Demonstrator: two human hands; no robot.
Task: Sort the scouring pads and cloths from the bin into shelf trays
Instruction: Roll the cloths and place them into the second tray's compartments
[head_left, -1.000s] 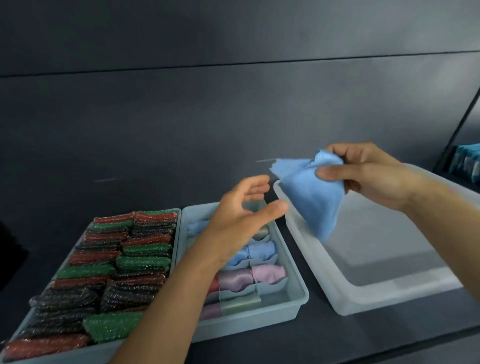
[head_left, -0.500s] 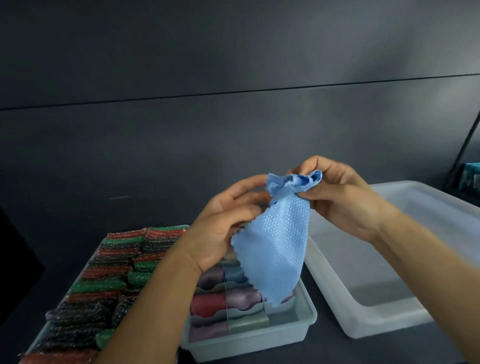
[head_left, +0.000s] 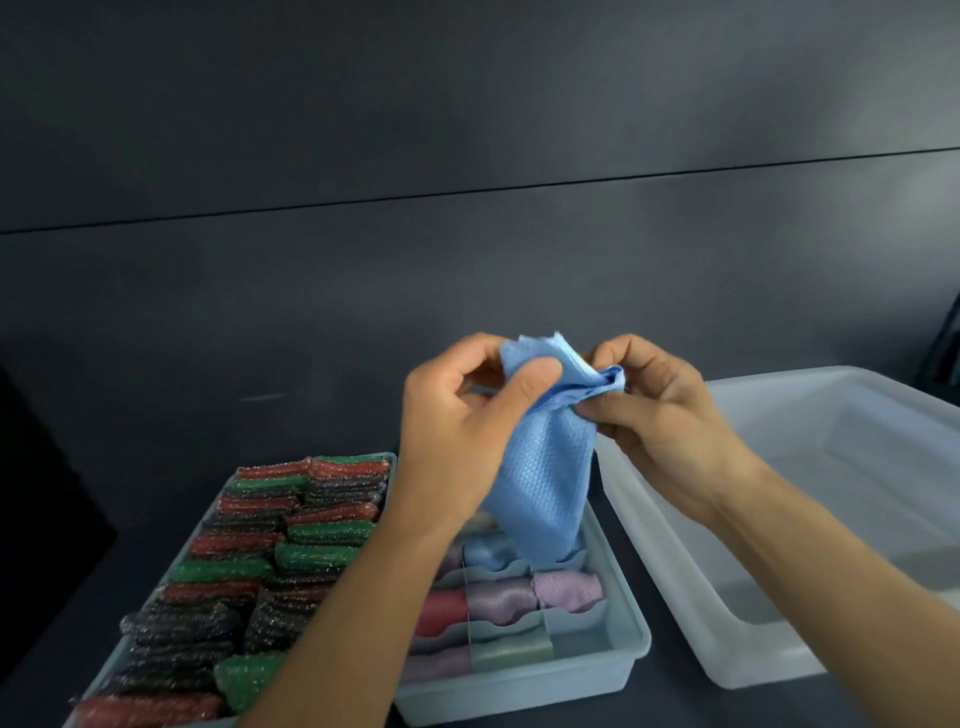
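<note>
Blue cloth held between both hands, above divided cloth tray. Left hand pinches top edge, thumb over fabric. Right hand grips bunched upper corner. Cloth hangs below hands.

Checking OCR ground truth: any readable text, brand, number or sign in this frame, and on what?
None readable. No print or label shows on the blue cloth, the scouring pads, the pad tray, the divided tray, the bin or the dark wall.
</note>
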